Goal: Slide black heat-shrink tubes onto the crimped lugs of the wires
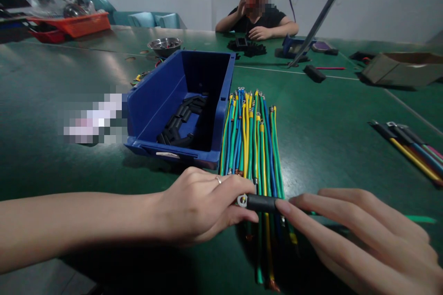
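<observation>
A black sleeve (pixel 261 203) with a metal ring lug (pixel 242 200) at its left end lies crosswise above a bundle of green, yellow and blue wires (pixel 254 147). My left hand (pixel 207 203) pinches around the lug end, thumb and forefinger on either side. At the sleeve's right end rests a fingertip of my right hand (pixel 360 230), whose fingers are loosely bent round a green wire (pixel 420 219) that runs out to the right. Behind my left hand stands a blue bin (pixel 138 124) holding several short black tubes (pixel 180 122).
Wires with black ends (pixel 411 150) lie at the right, below a cardboard box (pixel 404 69). A metal bowl (pixel 165 46) stands behind the bin, and an orange basket (pixel 83 25) at the far left. Across the table (pixel 328 115) sits a person (pixel 263 23) near black parts.
</observation>
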Demonstrator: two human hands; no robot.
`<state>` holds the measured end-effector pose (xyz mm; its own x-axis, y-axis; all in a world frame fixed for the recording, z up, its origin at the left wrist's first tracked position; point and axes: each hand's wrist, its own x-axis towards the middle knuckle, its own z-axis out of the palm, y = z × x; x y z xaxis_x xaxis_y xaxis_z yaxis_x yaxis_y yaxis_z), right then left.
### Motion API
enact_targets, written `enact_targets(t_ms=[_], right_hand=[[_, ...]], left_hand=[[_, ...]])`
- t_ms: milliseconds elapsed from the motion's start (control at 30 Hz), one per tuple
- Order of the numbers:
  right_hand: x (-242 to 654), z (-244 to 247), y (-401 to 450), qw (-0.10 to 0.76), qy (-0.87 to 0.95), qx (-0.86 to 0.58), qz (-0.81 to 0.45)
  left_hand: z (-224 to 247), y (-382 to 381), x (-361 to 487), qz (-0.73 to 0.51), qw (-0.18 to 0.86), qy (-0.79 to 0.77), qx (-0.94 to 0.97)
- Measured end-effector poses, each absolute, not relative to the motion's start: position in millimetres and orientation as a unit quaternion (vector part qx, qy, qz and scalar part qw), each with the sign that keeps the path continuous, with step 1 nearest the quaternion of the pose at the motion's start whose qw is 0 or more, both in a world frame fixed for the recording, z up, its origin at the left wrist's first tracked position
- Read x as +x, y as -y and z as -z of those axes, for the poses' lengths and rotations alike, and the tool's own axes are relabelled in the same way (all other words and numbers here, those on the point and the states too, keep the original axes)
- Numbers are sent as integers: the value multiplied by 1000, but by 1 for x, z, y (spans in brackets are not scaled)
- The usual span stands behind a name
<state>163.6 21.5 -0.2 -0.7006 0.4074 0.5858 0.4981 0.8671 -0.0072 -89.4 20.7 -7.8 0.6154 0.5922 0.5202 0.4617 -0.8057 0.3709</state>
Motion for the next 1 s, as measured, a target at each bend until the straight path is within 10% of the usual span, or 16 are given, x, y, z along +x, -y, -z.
enact_targets(t_ms=[1000], right_hand=[[152, -6, -34, 332, 921, -192, 72]], left_hand=[[10, -20, -90, -363, 136, -254, 886]])
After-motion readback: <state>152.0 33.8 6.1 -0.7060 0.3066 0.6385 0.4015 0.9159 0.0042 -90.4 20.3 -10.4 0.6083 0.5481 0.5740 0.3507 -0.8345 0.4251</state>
